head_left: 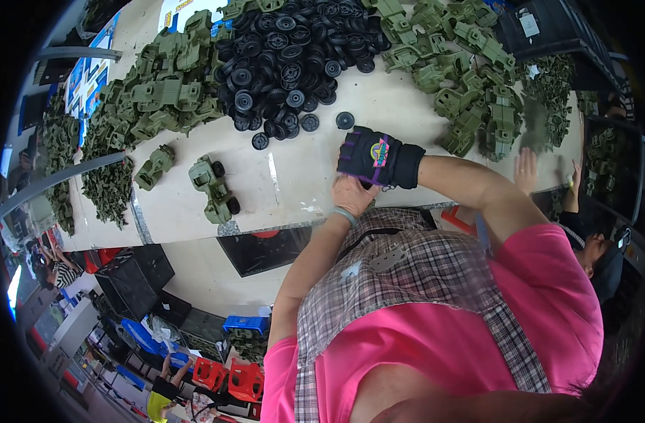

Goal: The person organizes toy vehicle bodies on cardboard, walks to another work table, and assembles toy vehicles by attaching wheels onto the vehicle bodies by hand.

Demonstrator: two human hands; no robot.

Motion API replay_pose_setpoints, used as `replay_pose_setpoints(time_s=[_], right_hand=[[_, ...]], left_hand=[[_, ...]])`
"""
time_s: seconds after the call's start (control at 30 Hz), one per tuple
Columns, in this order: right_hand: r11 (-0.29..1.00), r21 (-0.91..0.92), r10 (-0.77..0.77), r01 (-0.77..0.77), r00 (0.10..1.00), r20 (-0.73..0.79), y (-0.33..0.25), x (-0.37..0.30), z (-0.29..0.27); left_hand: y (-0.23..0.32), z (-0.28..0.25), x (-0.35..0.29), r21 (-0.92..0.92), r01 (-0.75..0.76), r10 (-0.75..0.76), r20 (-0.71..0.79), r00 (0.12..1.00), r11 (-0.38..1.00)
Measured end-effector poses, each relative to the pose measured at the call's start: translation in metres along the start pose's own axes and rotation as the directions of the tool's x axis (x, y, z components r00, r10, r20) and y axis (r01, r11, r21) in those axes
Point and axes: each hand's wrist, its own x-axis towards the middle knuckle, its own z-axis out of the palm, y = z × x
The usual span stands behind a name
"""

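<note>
"Workpiece first: where is it placed?"

"Between the two hands, it is judged, close by the near edge of the table (407, 116); it is hidden by the gloved right hand (371, 158) and the bare left hand (353, 192), so it cannot be identified."

"And the grip?"

"The right hand's fingers are curled and brought against the left hand; whether anything is pinched cannot be told, since the fingertips are covered."

"What is seen around them?"

"A loose black wheel (345, 120) is laid just beyond the glove, near the heap of black wheels (287, 60). To the left, a green toy vehicle (210, 189) is fitted with two visible wheels; near it, a green body (154, 168) is seen with none showing."

"How much is done, then?"

"One vehicle is judged at least partly wheeled. Much appears to be left: green bodies are heaped in the left pile (167, 88) and the right pile (470, 88), and small green parts (107, 187) are massed farther left."
</note>
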Motion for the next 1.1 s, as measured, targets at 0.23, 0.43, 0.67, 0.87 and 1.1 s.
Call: replay_pose_setpoints(time_s=[0.23,0.43,0.67,0.87,1.1], right_hand=[[0.639,0.133,0.769,-0.757,0.633,-0.089,-0.003,0.006,0.034],[0.540,0.200,0.841,-0.818,0.515,-0.166,-0.003,0.003,0.041],[0.654,0.202,0.748,-0.729,0.663,-0.028,0.000,-0.004,0.033],[0.900,0.233,0.375,-0.368,0.927,0.014,0.011,0.002,0.034],[0.749,0.233,0.652,-0.620,0.753,-0.094,0.034,0.003,0.024]], left_hand=[[-0.005,0.003,0.000,-0.059,-0.016,0.013,-0.064,0.998,0.998],[0.002,-0.003,0.001,-0.068,0.021,-0.023,-0.028,0.999,0.997],[-0.002,0.005,0.003,-0.037,-0.030,0.027,-0.057,0.998,0.999],[-0.003,0.004,-0.004,-0.066,0.133,-0.135,-0.030,0.990,0.989],[0.007,-0.014,-0.027,-0.962,0.266,-0.708,0.142,0.691,0.066]])
